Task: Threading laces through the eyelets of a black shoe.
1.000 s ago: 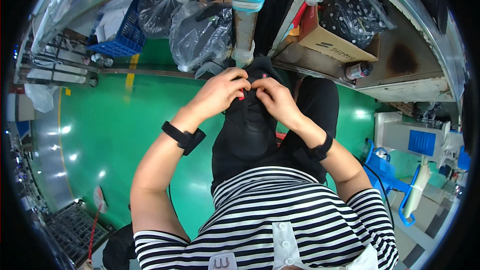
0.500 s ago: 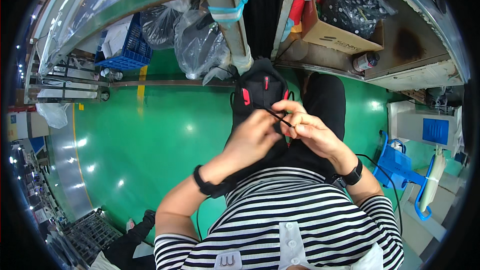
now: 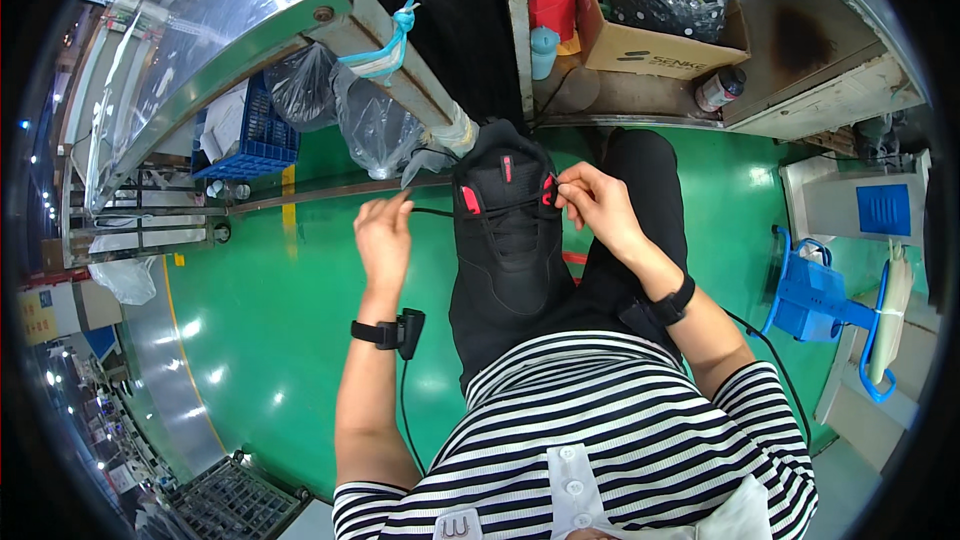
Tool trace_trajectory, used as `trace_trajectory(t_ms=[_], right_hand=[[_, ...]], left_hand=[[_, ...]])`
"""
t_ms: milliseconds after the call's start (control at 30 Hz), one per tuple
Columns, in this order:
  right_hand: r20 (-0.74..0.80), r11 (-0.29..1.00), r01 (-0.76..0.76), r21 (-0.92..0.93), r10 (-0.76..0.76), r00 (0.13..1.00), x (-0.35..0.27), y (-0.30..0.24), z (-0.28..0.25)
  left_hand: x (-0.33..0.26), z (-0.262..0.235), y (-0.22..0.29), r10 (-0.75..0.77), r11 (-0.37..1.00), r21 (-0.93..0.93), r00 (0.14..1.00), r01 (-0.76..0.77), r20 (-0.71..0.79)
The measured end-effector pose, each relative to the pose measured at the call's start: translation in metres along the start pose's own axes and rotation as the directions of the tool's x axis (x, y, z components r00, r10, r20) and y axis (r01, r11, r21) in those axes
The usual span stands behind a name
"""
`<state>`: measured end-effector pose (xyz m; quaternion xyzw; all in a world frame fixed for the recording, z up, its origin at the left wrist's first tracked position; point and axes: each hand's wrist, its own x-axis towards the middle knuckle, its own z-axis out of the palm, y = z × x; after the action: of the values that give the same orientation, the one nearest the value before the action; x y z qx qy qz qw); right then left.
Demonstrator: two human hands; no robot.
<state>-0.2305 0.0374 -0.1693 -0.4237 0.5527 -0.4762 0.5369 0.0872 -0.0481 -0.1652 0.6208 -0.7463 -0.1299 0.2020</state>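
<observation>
A black sneaker [image 3: 517, 280] with red eyelet tabs and a red mark on its tongue rests over my lap, its toe toward me. Out to the shoe's left, my left hand [image 3: 384, 243] is closed on a black shoelace [image 3: 432, 211], which runs taut from the upper eyelets. Close beside the red tab on the right, my right hand [image 3: 602, 210] pinches thumb and finger together on the lace; little of the lace shows there. More lacing crosses the front of the shoe below the tongue.
A metal bench leg [image 3: 400, 75] with blue cord tied round it stands just beyond the shoe. On a shelf sit an open carton [image 3: 655, 55] and a dark-capped can [image 3: 720, 90]. Left are a blue crate [image 3: 262, 135] and plastic bags [image 3: 375, 135]; a blue-framed object [image 3: 815, 295] stands right.
My hands were together over the shoe with the lace between them. Now they are apart: the left has moved far left, drawing lace out, and the right sits at the shoe's right side.
</observation>
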Motion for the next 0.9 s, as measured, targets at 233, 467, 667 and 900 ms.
trace_trajectory(t_ms=[233,467,667,900], right_hand=[[-0.074,0.874,-0.055,-0.483,0.022,0.997,0.014,-0.012,-0.002],[0.06,0.644,-0.025,-0.764,0.11,0.992,0.03,-0.036,0.002],[0.468,-0.05,0.466,-0.884,-0.071,0.881,0.048,-0.059,0.026],[0.775,0.256,0.764,-0.593,-0.075,0.627,0.083,-0.067,-0.017]], left_hand=[[-0.003,0.009,0.071,0.013,0.88,-0.474,1.0,-0.01,0.002],[-0.01,0.0,0.08,-0.065,0.82,-0.567,0.997,0.077,0.041],[-0.011,-0.007,0.082,-0.163,0.845,-0.503,0.983,0.183,0.084],[-0.005,-0.01,0.082,0.231,0.971,-0.044,0.968,-0.236,-0.093]])
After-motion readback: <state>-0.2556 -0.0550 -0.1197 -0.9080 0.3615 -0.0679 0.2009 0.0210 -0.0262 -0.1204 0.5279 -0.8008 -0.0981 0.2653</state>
